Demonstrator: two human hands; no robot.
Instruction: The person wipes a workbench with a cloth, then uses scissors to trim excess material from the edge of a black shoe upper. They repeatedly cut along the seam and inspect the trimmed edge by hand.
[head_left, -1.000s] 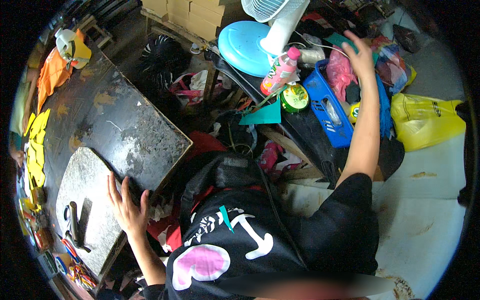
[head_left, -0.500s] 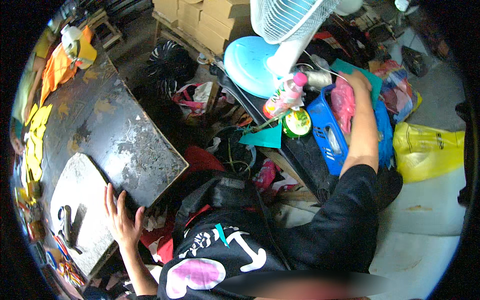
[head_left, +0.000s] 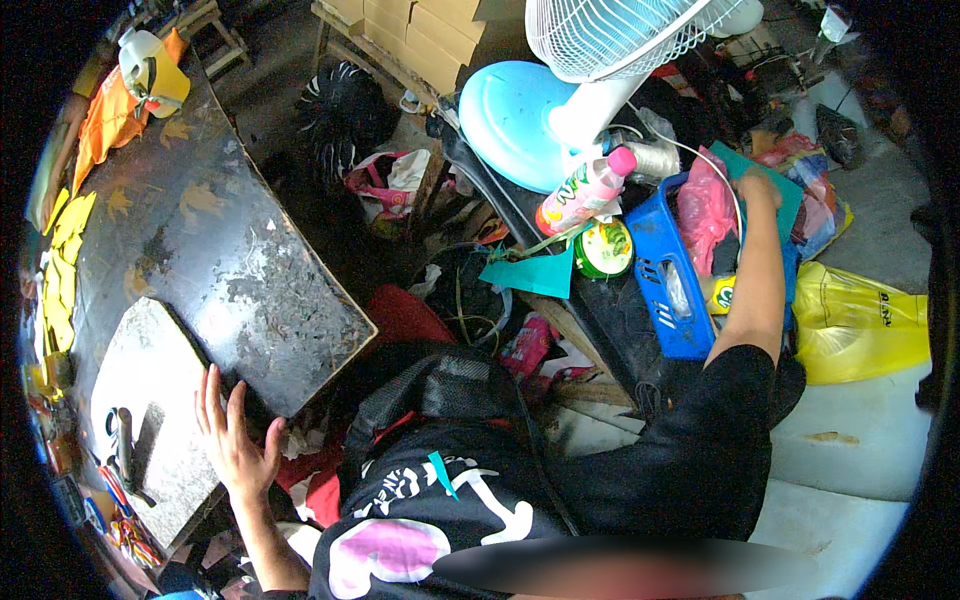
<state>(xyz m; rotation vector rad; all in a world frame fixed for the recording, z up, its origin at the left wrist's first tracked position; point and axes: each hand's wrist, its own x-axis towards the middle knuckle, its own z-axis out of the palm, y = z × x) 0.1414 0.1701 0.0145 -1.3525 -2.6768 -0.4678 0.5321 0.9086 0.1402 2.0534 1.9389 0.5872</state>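
My left hand [head_left: 238, 440] lies with fingers spread on the edge of a pale worn board [head_left: 165, 400], beside the dark table [head_left: 260, 300]. A pair of scissors [head_left: 122, 450] rests on that board. Out to the right, my right hand [head_left: 760, 190] reaches over a blue plastic basket [head_left: 660, 285], against a teal sheet [head_left: 792, 212]. Its fingertips are hidden, so any hold on the sheet is unclear. A pink plastic bag [head_left: 705, 215] sits in the basket, left of my right forearm. The yellow plastic bag [head_left: 855, 325] lies right of the basket.
A white fan with a light-blue base [head_left: 515, 125] stands ahead, near a pink bottle [head_left: 590, 190] and a green round tub [head_left: 604, 248]. Yellow pieces [head_left: 62, 260] and an orange cloth [head_left: 108, 125] lie along the table's left side. Cardboard boxes [head_left: 430, 40] are stacked behind.
My right hand has moved right, from beside the pink bag toward the basket's far right side. My left hand stays on the board. The whole view has shifted slightly.
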